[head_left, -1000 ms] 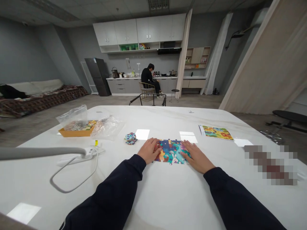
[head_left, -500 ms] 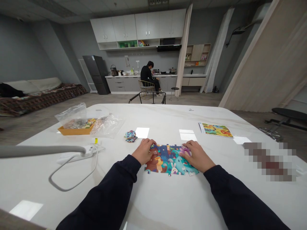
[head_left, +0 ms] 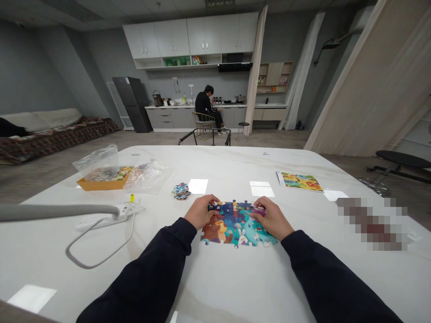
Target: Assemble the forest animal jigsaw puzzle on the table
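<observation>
White tabletop (head_left: 235, 287) surrounds the puzzle (head_left: 235, 226), both hands' fingers gripping its far corners.

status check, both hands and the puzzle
Left hand: grip shut on puzzle's left edge. Right hand: grip shut on its right. Puzzle: partly joined, top edge knobbed. Loose pieces beyond left hand, not in the way.

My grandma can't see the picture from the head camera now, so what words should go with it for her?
Two hands, left and right, grip the upper corners of a joined jigsaw section showing a white rabbit, on a white table. Beyond it lie stacked pieces, an orange box and a colourful picture sheet.
</observation>
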The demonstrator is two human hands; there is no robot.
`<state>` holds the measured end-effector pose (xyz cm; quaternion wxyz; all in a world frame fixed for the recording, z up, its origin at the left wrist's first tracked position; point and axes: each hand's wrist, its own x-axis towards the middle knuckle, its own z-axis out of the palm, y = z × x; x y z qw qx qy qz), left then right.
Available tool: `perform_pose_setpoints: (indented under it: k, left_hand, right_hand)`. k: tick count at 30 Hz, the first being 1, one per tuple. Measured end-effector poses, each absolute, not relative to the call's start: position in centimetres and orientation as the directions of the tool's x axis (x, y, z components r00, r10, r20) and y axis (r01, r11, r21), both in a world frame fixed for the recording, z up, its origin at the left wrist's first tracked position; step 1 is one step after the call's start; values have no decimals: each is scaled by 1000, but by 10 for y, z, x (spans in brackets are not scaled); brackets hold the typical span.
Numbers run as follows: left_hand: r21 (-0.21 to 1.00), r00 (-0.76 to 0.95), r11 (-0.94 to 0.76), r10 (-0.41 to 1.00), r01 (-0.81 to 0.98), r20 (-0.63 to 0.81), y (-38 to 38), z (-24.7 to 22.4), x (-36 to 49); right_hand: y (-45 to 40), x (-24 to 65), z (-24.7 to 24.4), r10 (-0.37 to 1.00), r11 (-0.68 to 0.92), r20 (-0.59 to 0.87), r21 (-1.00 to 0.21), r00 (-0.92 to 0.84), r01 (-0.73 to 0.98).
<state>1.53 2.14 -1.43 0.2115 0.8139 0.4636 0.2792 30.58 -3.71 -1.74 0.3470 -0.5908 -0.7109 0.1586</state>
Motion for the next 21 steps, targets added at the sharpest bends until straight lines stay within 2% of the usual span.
perform_pose_setpoints:
  k: [6,11,16,21]
  left_hand:
    - [597,447,-497,861,630,245,17,-9,15]
    - [510,505,-561,823,653,259,15,-6,15]
    - [432,426,-472,881,769,205,17,-8,17]
    - [364,488,-524,851,770,193,16,-4,14]
  right_hand:
    - [-41,303,-14,957,232,287,-667,-43,708]
    - [-39,303,-17,960,235,280,-767,-19,597]
    - [-39,301,-15,955,250,291,-707,-51,662]
    - [-42,301,-14,981,160,193,-764,-16,625]
